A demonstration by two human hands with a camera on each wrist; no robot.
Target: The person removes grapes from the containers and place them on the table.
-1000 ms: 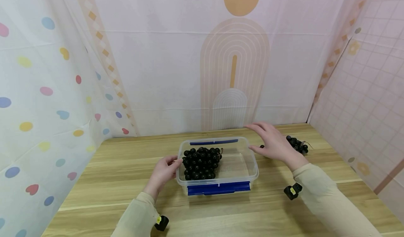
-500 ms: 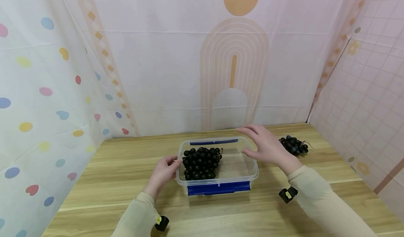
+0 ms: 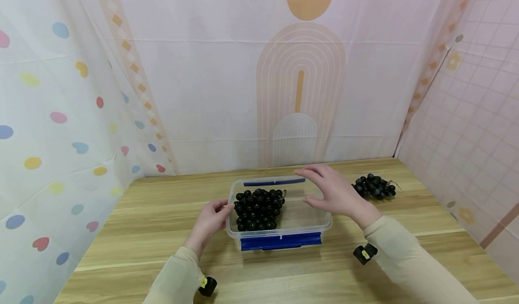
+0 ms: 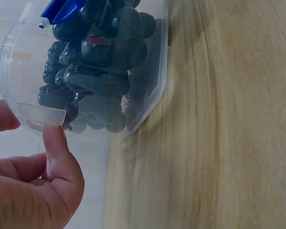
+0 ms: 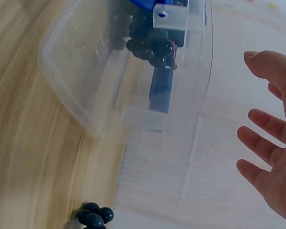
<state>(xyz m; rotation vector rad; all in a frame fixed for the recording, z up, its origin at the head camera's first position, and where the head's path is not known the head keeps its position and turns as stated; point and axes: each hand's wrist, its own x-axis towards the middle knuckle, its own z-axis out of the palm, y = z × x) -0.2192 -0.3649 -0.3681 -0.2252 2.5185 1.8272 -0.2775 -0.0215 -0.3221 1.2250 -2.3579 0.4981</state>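
The left hand point(image 3: 208, 220) pinches the rim at its end of a clear container point(image 3: 302, 213) between thumb and fingers. The right hand point(image 3: 336, 192), fingers spread and thumb apart, holds nothing above the other end. Between the hands, a dark grape bunch point(image 3: 259, 210) lies inside the container, nearer the left. Beyond and right of the right hand, a second bunch point(image 3: 376, 188) rests on the wooden worktop point(image 3: 162, 232).

The container point(image 3: 298, 214) is open above; its right half provides clearance. Dark grapes point(image 3: 259, 210) obstruct the left half, and the left hand point(image 3: 211, 218) blocks the left side.
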